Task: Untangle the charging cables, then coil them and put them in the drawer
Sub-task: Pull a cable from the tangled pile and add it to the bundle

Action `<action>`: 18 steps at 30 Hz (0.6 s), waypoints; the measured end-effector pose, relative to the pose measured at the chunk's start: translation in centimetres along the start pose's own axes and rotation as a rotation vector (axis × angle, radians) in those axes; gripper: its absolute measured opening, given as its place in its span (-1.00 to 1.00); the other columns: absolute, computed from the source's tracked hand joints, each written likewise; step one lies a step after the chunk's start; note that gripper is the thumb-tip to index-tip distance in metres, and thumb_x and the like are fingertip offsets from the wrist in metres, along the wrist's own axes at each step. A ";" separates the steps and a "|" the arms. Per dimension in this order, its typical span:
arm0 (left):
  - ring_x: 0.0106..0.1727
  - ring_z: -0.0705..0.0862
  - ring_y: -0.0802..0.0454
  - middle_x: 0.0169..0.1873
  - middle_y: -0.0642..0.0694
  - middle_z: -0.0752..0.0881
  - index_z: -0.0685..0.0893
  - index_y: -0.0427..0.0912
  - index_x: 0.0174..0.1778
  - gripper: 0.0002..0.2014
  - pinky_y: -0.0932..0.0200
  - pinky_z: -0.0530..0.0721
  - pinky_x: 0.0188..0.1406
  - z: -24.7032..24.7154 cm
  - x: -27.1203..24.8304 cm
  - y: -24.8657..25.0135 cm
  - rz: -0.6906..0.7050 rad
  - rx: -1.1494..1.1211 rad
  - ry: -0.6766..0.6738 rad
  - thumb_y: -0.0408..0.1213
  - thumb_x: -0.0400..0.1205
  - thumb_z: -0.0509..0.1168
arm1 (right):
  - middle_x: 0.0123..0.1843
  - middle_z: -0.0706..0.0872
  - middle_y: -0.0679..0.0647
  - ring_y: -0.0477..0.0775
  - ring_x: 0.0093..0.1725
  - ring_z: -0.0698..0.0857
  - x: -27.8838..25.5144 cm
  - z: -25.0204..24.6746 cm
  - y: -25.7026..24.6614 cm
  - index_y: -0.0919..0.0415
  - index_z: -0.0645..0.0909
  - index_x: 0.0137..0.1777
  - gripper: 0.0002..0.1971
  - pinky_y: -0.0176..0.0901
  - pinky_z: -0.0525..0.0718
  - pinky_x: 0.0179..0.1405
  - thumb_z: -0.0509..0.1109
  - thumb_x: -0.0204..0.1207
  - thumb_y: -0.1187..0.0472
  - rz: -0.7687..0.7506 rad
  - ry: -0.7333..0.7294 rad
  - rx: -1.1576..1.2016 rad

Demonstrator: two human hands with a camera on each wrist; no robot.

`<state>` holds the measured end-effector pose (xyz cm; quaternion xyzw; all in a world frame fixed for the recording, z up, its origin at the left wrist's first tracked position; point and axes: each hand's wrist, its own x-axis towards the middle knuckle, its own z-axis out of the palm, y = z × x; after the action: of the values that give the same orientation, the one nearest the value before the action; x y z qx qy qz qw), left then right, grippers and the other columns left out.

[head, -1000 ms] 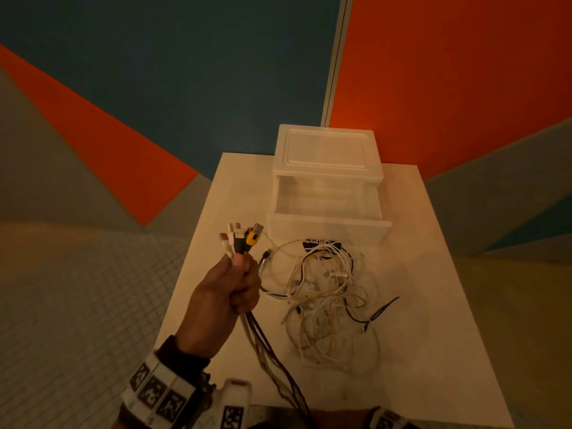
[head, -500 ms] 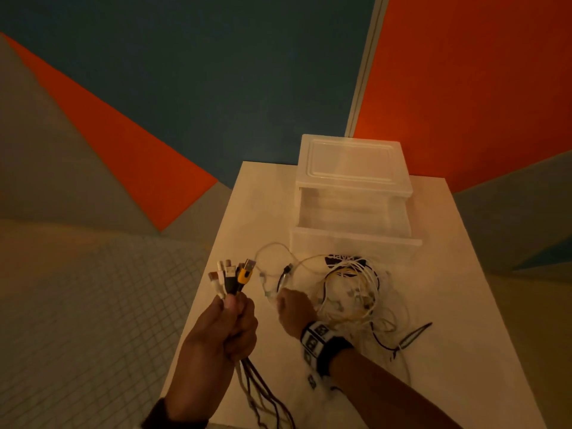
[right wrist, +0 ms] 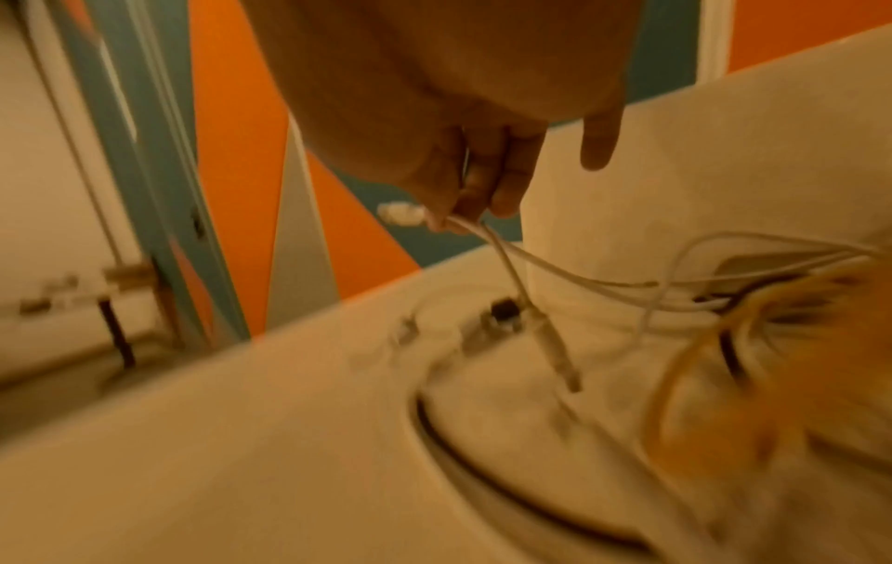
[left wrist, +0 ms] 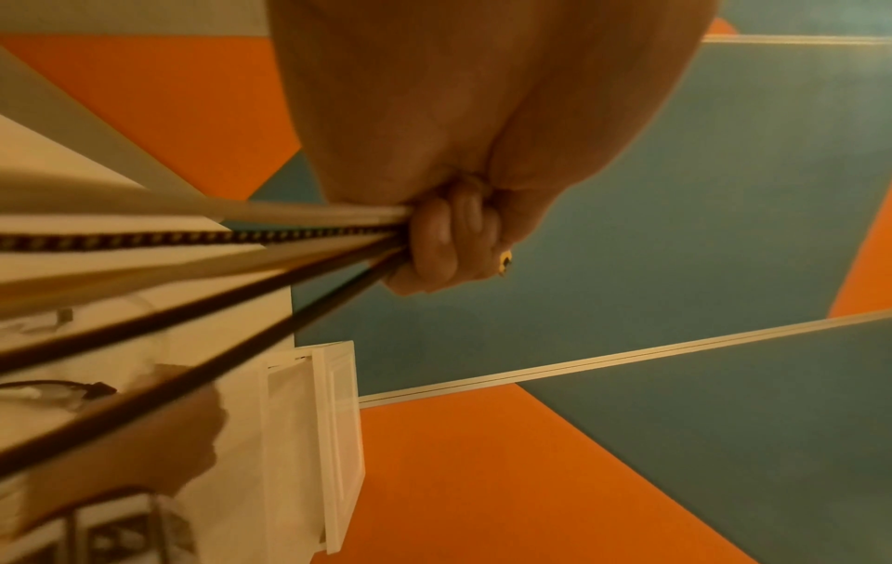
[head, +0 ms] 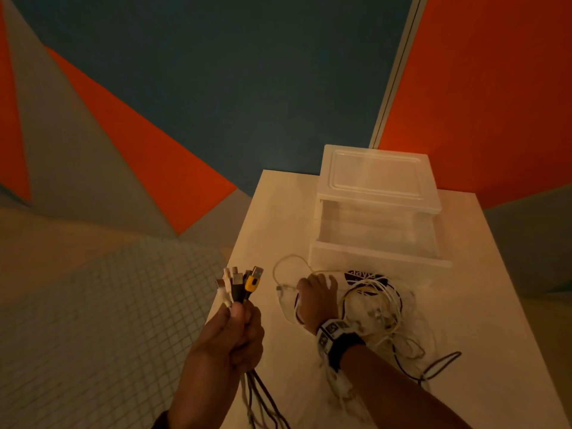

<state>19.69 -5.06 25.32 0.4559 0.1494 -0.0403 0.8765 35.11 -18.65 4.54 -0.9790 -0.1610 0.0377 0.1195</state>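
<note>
Head view: gripping a bunch of plug ends (head: 240, 283) in the left hand (head: 229, 339), fist closed round the cords; reaching with the right hand (head: 315, 300) into the tangled cables (head: 374, 308) lying on the white table (head: 495, 320) just before the open drawer (head: 377, 239).

Left wrist view: clamping several black and pale cords (left wrist: 270, 244) in curled fingers (left wrist: 444, 244), strands running taut toward the table.

Right wrist view, blurred: pinching a thin white cable (right wrist: 487, 232) just behind its connector (right wrist: 400, 213), one finger left straight. Probably handling as light, limp and snag-prone; likely best taken near the stiff plugs.
</note>
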 end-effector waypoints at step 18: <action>-0.37 0.16 -0.04 -0.29 -0.22 0.31 0.44 -0.23 -0.10 -0.74 0.16 0.24 -0.45 8.8 5.7 -1.3 0.252 0.260 0.050 -0.07 0.68 0.14 | -0.36 0.64 -0.08 -0.05 -0.44 0.64 -7.1 -21.3 -1.2 0.08 0.58 -0.05 -0.96 -0.26 0.62 -0.47 0.34 0.64 0.21 -0.131 0.448 1.064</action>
<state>26.80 -12.61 27.36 0.5814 0.1063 0.0621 0.8042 30.39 -24.56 25.77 -0.7563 -0.1508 -0.1023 0.6283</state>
